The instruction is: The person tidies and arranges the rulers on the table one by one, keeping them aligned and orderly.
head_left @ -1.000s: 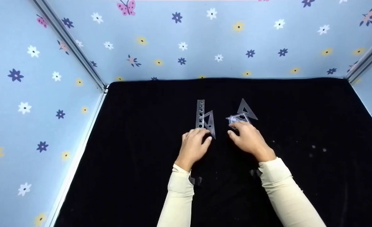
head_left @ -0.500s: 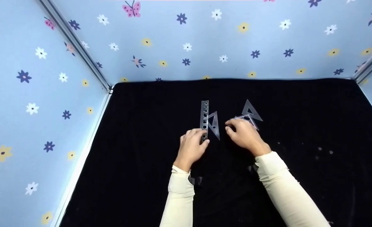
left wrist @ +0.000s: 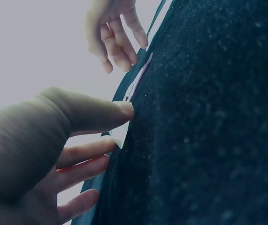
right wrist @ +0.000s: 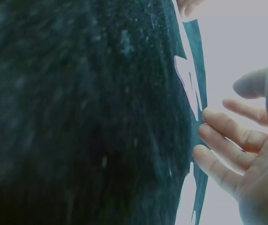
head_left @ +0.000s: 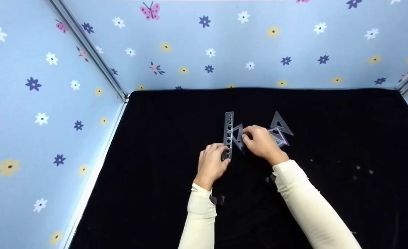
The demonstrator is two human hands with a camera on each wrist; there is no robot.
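A clear stencil ruler [head_left: 229, 134] with a row of cut-out shapes lies lengthwise on the black cloth. My left hand [head_left: 211, 165] pinches its near end between thumb and fingers; in the left wrist view the thumb [left wrist: 117, 112] covers part of that pale corner. Just right of the ruler, a slim clear set square [head_left: 241, 145] lies against or slightly under its edge. Beside this set square is my right hand [head_left: 262, 143], fingers loosely bent. The right wrist view shows its thumb [right wrist: 253, 85] apart from the fingers, and nothing held.
Right of my right hand, another clear set square [head_left: 287, 130] touches or overlaps a clear piece with a purplish edge [head_left: 282, 141], partly hidden by the hand. Blue flowered walls [head_left: 207, 41] enclose the cloth at the back and sides. Pale specks [head_left: 358, 167] dot the cloth at right.
My right hand has shifted left from the right-hand pieces to the slim set square. My left hand stays at the ruler, whose near end now shows more. The head view has turned slightly.
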